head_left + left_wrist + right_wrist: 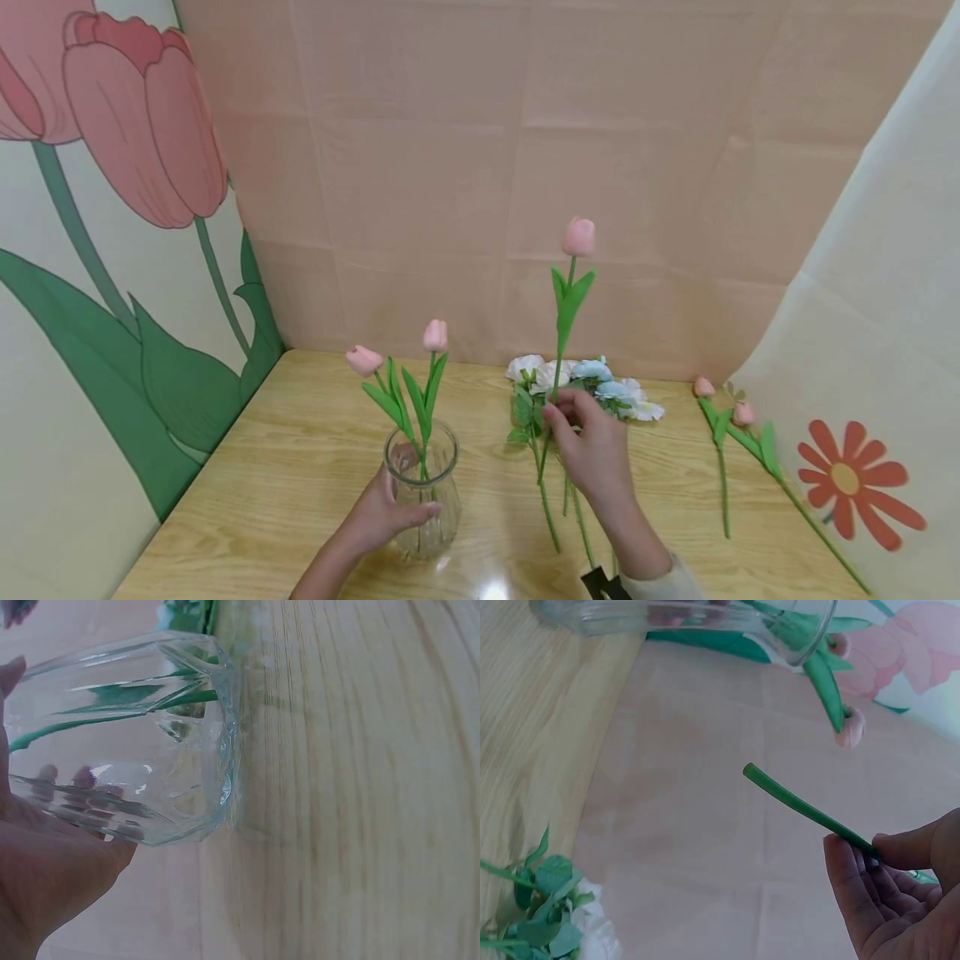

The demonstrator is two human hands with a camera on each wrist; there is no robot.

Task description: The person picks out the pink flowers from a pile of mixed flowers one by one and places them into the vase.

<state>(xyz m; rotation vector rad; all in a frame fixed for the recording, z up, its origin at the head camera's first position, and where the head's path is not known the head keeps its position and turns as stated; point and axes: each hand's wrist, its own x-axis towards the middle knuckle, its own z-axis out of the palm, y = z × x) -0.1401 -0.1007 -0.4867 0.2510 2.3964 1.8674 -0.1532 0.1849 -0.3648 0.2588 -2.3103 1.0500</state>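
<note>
My left hand point(378, 515) grips a clear glass vase point(444, 517) round its side; the left wrist view shows the ribbed glass and its base at the tabletop. Two pink tulips point(435, 336) with green leaves stand in the vase, leaning apart. To the right, my right hand point(596, 457) pinches the green stem of another pink tulip point(579, 238) between thumb and fingers. That tulip is upright, apart from the vase, its bloom well above the hand. In the right wrist view the stem's cut end point(748, 771) sticks out free below the fingers.
White and pale blue flowers point(553, 375) with long stems lie on the wooden table point(262, 500) behind and under my right hand. Two more pink tulips point(742, 415) lie at the right edge. A pink cloth point(420, 183) hangs behind the table; printed flower panels flank it.
</note>
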